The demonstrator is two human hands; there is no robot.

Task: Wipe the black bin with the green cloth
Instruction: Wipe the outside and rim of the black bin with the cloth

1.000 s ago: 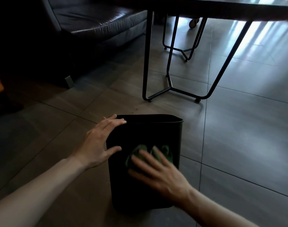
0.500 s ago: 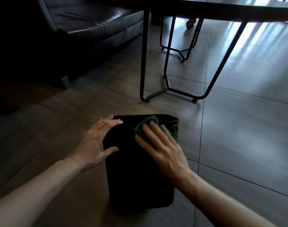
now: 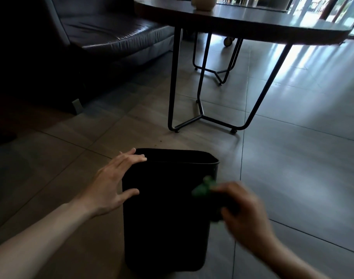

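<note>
The black bin (image 3: 164,214) stands upright on the tiled floor, low in the middle of the view. My left hand (image 3: 113,182) rests flat against its left side, fingers spread, fingertips at the top left corner of the rim. My right hand (image 3: 244,212) is blurred with motion at the bin's right front edge, curled around the green cloth (image 3: 202,189), which is bunched and sticks out past my fingers against the bin's right corner.
A dark table (image 3: 242,23) on thin black metal legs (image 3: 173,77) stands just behind the bin, with a pale pot (image 3: 203,3) on top. A black leather sofa (image 3: 103,35) fills the back left. Bright tiled floor (image 3: 303,148) stretches to the right.
My right hand swept the cloth from the bin's front face up to the rim, then down and right to its right edge. The left hand stayed put. My head tilted up.
</note>
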